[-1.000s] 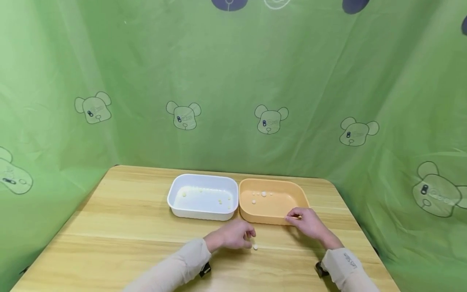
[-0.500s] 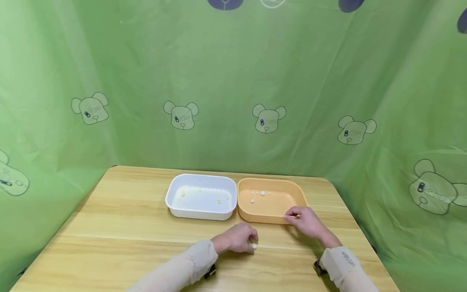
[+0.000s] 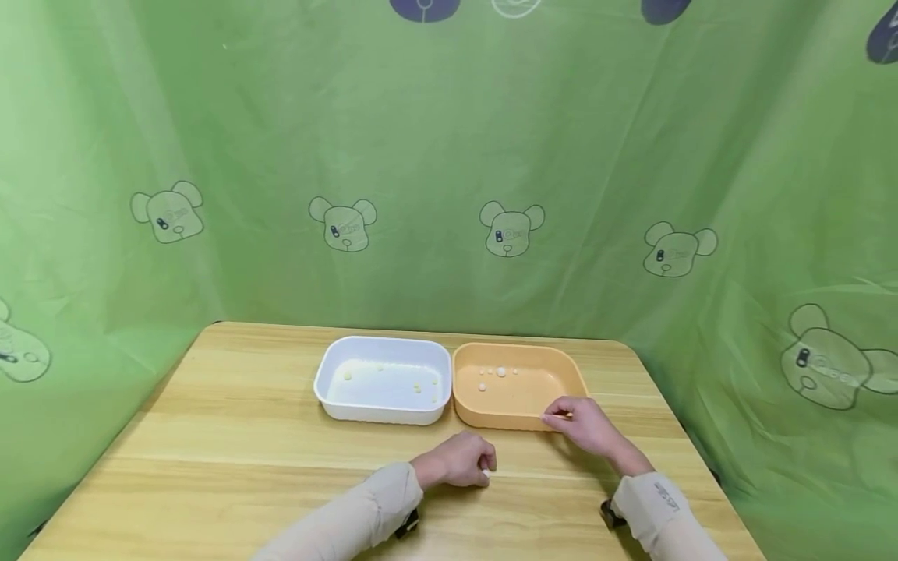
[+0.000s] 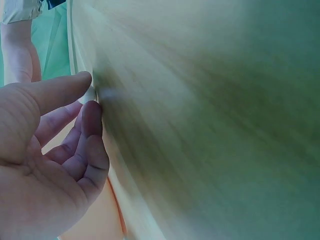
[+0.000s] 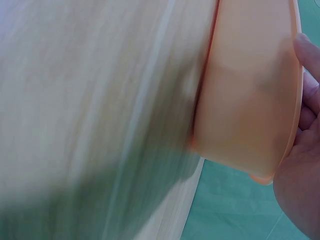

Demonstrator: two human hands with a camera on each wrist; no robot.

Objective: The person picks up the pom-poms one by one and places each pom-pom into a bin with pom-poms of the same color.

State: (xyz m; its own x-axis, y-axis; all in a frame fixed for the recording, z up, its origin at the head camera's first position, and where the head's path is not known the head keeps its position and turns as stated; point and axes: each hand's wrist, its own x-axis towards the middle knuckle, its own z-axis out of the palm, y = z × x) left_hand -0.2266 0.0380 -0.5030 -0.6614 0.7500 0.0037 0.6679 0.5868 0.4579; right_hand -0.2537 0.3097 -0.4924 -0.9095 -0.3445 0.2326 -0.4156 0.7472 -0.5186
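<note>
Low over the table, in front of the two bins, my left hand (image 3: 459, 461) pinches a small white ball (image 3: 486, 473) between thumb and fingers. The left wrist view has this hand (image 4: 55, 145) close to the wood, the ball mostly hidden between the fingertips. My right hand (image 3: 585, 425) grips the near rim of the orange bin (image 3: 519, 421) by its right corner; the thumb (image 5: 306, 50) lies over the rim in the right wrist view. Several small white balls (image 3: 501, 372) sit inside the orange bin. Left of it stands a white bin (image 3: 382, 414) holding several small yellowish pieces (image 3: 347, 375).
Both bins stand side by side toward the back of the wooden table (image 3: 231, 436). A green printed curtain (image 3: 421, 288) hangs behind the table and along both sides.
My left hand has moved slightly right and its fingers have closed on the white ball that lay beside them on the table. The right hand stays at the orange bin's rim.
</note>
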